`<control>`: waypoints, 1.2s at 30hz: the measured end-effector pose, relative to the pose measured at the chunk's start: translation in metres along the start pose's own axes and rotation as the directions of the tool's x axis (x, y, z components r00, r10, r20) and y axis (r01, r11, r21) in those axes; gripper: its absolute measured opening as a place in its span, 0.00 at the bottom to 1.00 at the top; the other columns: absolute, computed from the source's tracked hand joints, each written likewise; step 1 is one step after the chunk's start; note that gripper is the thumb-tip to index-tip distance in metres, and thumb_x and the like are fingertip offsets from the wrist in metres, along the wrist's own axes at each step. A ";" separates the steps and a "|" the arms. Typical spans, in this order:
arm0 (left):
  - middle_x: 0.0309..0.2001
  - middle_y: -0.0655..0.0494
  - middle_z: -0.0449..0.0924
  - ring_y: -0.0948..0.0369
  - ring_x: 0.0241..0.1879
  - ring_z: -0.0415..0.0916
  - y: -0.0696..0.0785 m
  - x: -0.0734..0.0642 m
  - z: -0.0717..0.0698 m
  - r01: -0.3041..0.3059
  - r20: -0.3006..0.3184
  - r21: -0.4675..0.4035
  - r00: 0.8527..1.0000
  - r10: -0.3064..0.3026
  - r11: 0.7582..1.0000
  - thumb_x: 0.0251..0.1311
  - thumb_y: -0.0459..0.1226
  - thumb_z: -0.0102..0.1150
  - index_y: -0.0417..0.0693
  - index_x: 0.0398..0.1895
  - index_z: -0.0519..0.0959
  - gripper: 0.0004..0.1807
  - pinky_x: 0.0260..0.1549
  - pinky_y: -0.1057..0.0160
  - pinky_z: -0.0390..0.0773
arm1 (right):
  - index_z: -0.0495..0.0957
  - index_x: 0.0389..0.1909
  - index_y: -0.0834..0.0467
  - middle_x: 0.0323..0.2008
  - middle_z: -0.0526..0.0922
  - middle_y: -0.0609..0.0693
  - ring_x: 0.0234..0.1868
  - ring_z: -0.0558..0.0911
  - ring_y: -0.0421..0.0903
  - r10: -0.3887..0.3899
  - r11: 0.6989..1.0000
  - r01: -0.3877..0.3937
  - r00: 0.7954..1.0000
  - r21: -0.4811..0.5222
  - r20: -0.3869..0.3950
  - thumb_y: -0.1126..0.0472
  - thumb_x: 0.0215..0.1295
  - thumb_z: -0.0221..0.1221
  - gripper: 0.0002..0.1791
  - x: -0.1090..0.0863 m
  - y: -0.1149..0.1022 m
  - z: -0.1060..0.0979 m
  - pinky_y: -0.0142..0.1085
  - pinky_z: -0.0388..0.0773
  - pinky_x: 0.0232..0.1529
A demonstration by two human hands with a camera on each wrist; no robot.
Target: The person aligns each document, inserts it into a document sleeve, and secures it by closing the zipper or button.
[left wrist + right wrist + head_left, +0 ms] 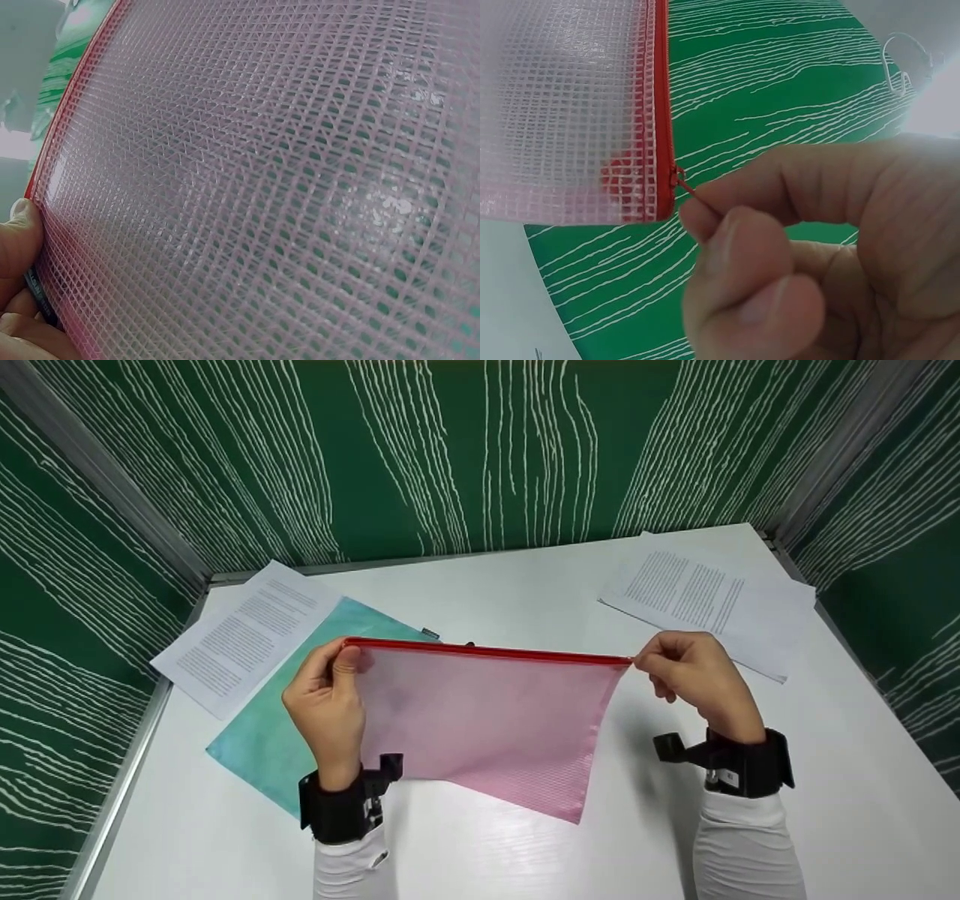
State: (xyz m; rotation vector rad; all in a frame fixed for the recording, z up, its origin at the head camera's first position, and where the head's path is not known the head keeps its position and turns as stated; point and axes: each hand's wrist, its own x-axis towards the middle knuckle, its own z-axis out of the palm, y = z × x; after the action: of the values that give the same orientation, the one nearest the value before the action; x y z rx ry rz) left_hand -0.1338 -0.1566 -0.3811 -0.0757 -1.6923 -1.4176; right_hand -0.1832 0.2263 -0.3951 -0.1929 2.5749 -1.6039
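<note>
Green walls (465, 405) with wavy white lines filled the top and both sides of the frame. White table (510, 589) below, running out the bottom edge. Teal folder (274, 727) lay flat at left-center, partly covered by the left hand and the pouch. Pink mesh pouch (480, 712) was at center, stretched between both hands, red edge up, lower right corner pointing toward the bottom of the frame; couldn't tell whether its lower edge touched the table.

Printed sheets (247, 637) lay tilted at upper left, alongside the folder; couldn't tell if they ran under it. Paper stack (720, 592), also printed, sat at upper right, behind the right hand. White sleeves (746, 840) came in from the bottom, left and right of center.

Left hand (330, 712), left of center, pinched the pouch's upper left corner, thumb on the near side. Right hand (697, 675), right of center, had fingers curled, thumb and forefinger pinching the zipper pull. Black wrist straps (341, 814) sat just above the sleeves.

Red zipper (487, 651) ran almost straight across the pouch top, right end slightly lower. Dark tag (430, 634) stuck out at the folder's upper edge. Thin red zipper pull (690, 189) hung off the slider at the zipper's right end, its tip hidden in the fingers.
</note>
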 end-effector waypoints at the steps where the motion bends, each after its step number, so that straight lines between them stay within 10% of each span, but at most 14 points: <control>1: 0.24 0.46 0.81 0.57 0.25 0.78 0.000 0.000 0.000 -0.001 0.000 -0.001 1.000 0.001 1.000 0.54 0.30 0.59 0.35 0.34 0.82 0.07 0.30 0.64 0.79 | 0.78 0.28 0.62 0.15 0.71 0.47 0.16 0.71 0.42 -0.001 1.000 0.001 1.000 0.001 0.001 0.64 0.60 0.56 0.06 0.000 0.000 0.000 0.35 0.72 0.18; 36: 0.26 0.46 0.80 0.56 0.26 0.78 0.003 0.000 0.002 -0.012 0.036 -0.048 0.999 0.014 0.999 0.53 0.29 0.60 0.39 0.35 0.82 0.06 0.30 0.63 0.79 | 0.78 0.29 0.61 0.17 0.72 0.49 0.19 0.74 0.43 0.010 0.994 -0.006 0.999 -0.110 0.037 0.62 0.62 0.54 0.07 -0.001 0.006 -0.006 0.35 0.75 0.22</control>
State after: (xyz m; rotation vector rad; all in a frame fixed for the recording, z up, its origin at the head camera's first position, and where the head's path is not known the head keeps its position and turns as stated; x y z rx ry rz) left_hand -0.1328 -0.1538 -0.3787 -0.1392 -1.6844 -1.4547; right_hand -0.1839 0.2340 -0.3980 -0.2194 2.6343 -1.4424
